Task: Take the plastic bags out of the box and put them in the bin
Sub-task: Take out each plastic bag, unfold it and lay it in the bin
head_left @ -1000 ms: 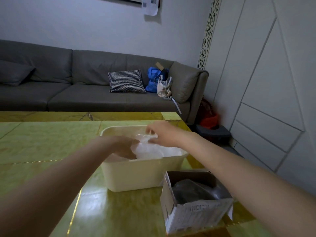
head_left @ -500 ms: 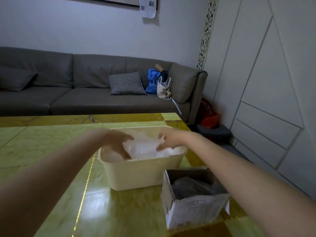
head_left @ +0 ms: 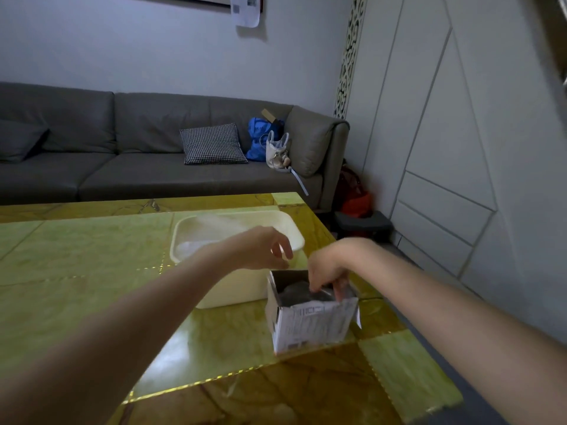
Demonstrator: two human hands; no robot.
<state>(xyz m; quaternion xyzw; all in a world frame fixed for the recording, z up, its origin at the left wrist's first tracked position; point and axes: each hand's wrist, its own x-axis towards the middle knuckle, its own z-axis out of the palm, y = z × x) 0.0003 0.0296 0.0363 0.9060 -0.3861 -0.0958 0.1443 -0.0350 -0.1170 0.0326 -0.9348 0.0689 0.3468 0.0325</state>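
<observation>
A small cardboard box (head_left: 313, 326) stands open on the table, with crumpled grey plastic bags (head_left: 294, 294) inside. My right hand (head_left: 328, 268) reaches down into it, and its fingers curl onto the top grey bag. Just behind the box sits a cream plastic bin (head_left: 294, 231) that holds clear plastic bags (head_left: 211, 231). My left hand (head_left: 264, 248) hovers over the bin's near right corner, fingers loosely curled and holding nothing.
Box and bin sit near the right edge of a glossy green and gold table (head_left: 92, 256). Behind it is a grey sofa (head_left: 138, 148) with a checked cushion (head_left: 213, 144) and bags. White wall panels stand to the right.
Both hands have left the clear bags in the bin. My right hand has moved toward me into the cardboard box, and my left has drawn back over the bin's near corner.
</observation>
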